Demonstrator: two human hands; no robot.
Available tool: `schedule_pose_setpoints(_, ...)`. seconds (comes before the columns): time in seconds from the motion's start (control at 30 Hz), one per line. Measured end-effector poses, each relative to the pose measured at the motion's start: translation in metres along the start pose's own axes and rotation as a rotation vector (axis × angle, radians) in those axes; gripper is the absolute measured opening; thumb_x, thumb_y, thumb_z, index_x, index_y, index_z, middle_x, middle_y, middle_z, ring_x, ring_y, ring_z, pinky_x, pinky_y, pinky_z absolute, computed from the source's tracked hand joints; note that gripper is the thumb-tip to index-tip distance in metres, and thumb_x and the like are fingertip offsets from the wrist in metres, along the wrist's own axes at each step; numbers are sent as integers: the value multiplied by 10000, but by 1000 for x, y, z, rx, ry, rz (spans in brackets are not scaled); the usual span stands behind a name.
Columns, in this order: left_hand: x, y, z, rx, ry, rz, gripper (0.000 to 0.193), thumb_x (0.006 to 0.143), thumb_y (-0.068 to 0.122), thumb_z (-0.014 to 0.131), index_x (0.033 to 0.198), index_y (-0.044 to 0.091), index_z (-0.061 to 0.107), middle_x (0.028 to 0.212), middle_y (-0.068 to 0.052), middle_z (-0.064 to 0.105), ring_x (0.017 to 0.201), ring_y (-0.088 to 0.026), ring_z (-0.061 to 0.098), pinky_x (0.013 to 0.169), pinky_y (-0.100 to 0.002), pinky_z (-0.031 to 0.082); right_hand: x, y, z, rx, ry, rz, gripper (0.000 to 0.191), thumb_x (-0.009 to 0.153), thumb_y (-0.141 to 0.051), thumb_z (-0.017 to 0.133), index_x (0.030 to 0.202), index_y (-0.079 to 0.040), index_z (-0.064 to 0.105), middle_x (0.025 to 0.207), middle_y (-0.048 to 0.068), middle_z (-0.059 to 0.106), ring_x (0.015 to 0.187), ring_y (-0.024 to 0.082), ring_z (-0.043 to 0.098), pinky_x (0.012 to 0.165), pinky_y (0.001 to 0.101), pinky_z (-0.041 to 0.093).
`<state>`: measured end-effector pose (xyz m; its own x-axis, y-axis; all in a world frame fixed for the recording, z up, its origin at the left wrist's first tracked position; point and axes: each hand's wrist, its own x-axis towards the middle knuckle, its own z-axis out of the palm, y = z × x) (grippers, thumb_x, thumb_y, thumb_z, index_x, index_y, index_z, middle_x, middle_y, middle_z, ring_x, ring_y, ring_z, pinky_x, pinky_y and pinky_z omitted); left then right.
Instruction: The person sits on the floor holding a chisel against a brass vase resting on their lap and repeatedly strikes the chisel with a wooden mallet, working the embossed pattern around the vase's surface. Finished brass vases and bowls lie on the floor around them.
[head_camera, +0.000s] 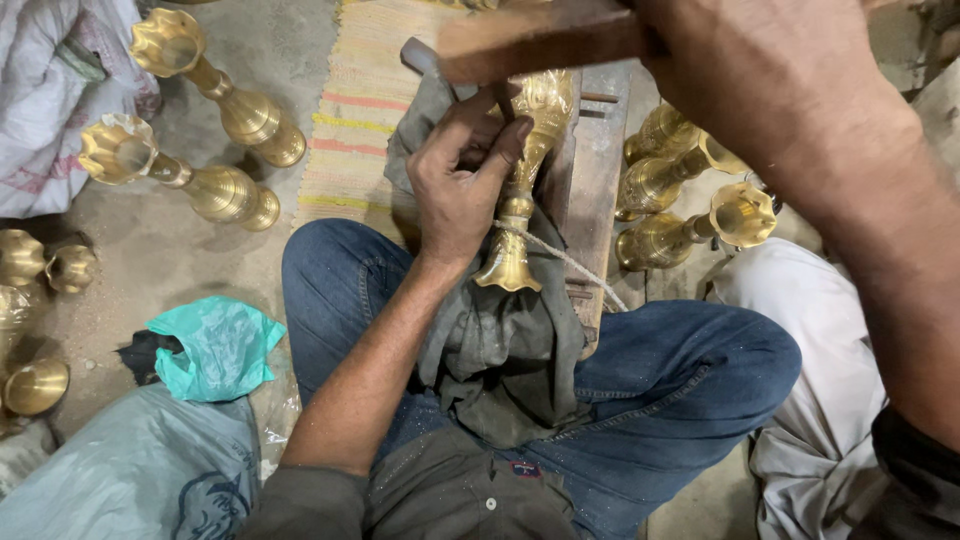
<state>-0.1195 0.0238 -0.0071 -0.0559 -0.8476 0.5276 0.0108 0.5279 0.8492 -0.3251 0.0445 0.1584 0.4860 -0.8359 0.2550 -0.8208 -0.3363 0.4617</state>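
Blue jeans (680, 380) flecked with pale dust cover the legs; a grey buttoned shirt (450, 495) with sleeves pushed up bares both forearms.

The right hand (770, 70) looms blurred, its fingers cut off by the top edge. Past its grip, the wooden handle (540, 40) hides the brass vase's (525, 180) top
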Motion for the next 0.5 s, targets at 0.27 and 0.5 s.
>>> schedule_pose_setpoints(0.27,0,-3,2,-31,-25,3,347,1016,132,779,1330,55,653,932,-50,786,831,-117,779,697,-270,657,-12,6,11,-59,78,-19,87,990,-185,709,994,-109,750,718,52,662,602,174,656,573,302,507)
schedule_pose_setpoints(0.5,-3,-5,4,13,-13,13,339,1005,120,792,1310,47,661,932,-59,780,819,-114,768,678,-256,646,-15,10,15,16,102,-23,143,1026,-191,745,963,-62,738,717,94,665,613,226,663,585,325,526)
